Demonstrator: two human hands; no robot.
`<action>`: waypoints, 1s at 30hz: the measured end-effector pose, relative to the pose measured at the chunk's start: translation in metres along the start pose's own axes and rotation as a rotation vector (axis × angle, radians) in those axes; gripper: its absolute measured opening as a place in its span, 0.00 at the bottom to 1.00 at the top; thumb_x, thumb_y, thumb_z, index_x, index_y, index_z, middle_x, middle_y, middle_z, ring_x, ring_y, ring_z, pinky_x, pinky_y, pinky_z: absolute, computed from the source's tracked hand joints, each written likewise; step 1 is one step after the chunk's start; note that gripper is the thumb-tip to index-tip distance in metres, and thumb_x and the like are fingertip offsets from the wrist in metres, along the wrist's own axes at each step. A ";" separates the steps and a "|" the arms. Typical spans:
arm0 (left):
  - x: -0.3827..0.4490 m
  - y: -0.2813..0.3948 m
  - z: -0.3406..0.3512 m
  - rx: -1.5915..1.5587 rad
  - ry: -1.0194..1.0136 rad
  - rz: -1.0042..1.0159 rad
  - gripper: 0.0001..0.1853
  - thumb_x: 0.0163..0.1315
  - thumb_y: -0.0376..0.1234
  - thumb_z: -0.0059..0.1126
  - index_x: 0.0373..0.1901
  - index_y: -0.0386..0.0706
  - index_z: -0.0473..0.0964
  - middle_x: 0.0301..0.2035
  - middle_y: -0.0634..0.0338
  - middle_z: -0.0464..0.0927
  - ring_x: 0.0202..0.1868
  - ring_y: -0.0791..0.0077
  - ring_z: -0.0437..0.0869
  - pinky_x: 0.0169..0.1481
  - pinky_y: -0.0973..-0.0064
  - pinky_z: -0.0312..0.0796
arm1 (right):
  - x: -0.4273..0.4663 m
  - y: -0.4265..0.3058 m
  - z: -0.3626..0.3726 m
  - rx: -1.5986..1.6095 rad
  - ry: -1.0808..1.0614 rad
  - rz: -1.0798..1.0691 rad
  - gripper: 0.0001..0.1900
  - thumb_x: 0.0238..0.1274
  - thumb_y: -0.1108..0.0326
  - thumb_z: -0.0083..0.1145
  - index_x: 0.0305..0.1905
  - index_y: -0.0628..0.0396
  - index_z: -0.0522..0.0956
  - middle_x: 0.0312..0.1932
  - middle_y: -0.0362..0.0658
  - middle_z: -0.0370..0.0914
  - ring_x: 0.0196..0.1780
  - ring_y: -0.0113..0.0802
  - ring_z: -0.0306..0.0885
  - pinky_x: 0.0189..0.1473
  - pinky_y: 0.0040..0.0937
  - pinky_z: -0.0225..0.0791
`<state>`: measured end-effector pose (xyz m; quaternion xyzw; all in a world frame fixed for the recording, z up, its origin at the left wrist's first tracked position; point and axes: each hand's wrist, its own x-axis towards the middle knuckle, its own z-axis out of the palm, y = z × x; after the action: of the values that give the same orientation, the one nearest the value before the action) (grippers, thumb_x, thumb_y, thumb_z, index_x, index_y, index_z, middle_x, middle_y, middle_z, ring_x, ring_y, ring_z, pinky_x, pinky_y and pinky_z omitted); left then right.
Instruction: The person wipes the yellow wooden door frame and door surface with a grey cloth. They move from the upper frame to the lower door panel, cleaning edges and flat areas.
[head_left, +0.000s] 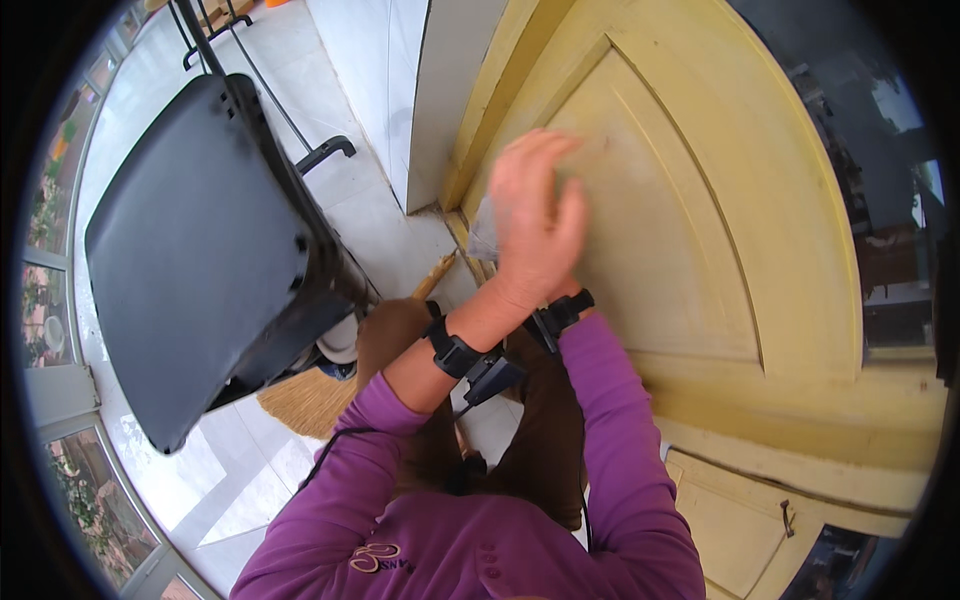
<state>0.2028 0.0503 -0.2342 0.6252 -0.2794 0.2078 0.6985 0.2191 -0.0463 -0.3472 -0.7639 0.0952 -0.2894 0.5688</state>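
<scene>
My left hand (536, 210), blurred and raised in front of a yellow panelled door (652, 225), has its thumb apart from its curved fingers, and nothing shows in it. A greyish cloth (484, 232) lies just behind and to the left of it, low by the door's edge. My right hand (564, 289) is mostly hidden behind the left one; only a part near its wrist shows, so its hold on anything cannot be told. Black straps with small devices sit on both wrists.
A dark grey plastic seat or lid (195, 240) stands at the left. Beneath it a straw broom (311, 401) lies on the pale tiled floor. A wooden stick end (435, 276) points toward the door frame. A yellow cabinet door with a handle (786, 517) is at lower right.
</scene>
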 end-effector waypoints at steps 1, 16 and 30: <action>0.000 -0.023 0.000 0.048 0.075 -0.081 0.21 0.58 0.24 0.54 0.55 0.37 0.73 0.55 0.50 0.73 0.60 0.55 0.71 0.67 0.62 0.61 | 0.010 0.010 0.008 -0.035 0.012 0.045 0.29 0.61 0.59 0.63 0.66 0.53 0.67 0.55 0.50 0.75 0.58 0.43 0.75 0.58 0.40 0.68; -0.013 -0.076 0.003 0.423 -0.040 -0.081 0.19 0.56 0.22 0.52 0.51 0.40 0.75 0.56 0.52 0.72 0.64 0.50 0.67 0.73 0.47 0.47 | 0.081 0.080 0.124 -0.722 0.251 -0.074 0.23 0.62 0.64 0.60 0.62 0.50 0.72 0.43 0.51 0.77 0.47 0.52 0.76 0.46 0.46 0.72; -0.015 -0.086 0.018 0.383 -0.084 -0.131 0.20 0.54 0.22 0.53 0.50 0.42 0.76 0.56 0.55 0.73 0.66 0.52 0.66 0.73 0.43 0.46 | 0.093 0.083 0.127 -0.662 0.315 -0.116 0.25 0.60 0.64 0.60 0.63 0.54 0.73 0.46 0.52 0.77 0.46 0.54 0.78 0.44 0.47 0.74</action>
<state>0.2444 0.0223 -0.3083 0.7716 -0.2225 0.1849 0.5666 0.3802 -0.0149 -0.4168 -0.8567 0.2267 -0.3888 0.2521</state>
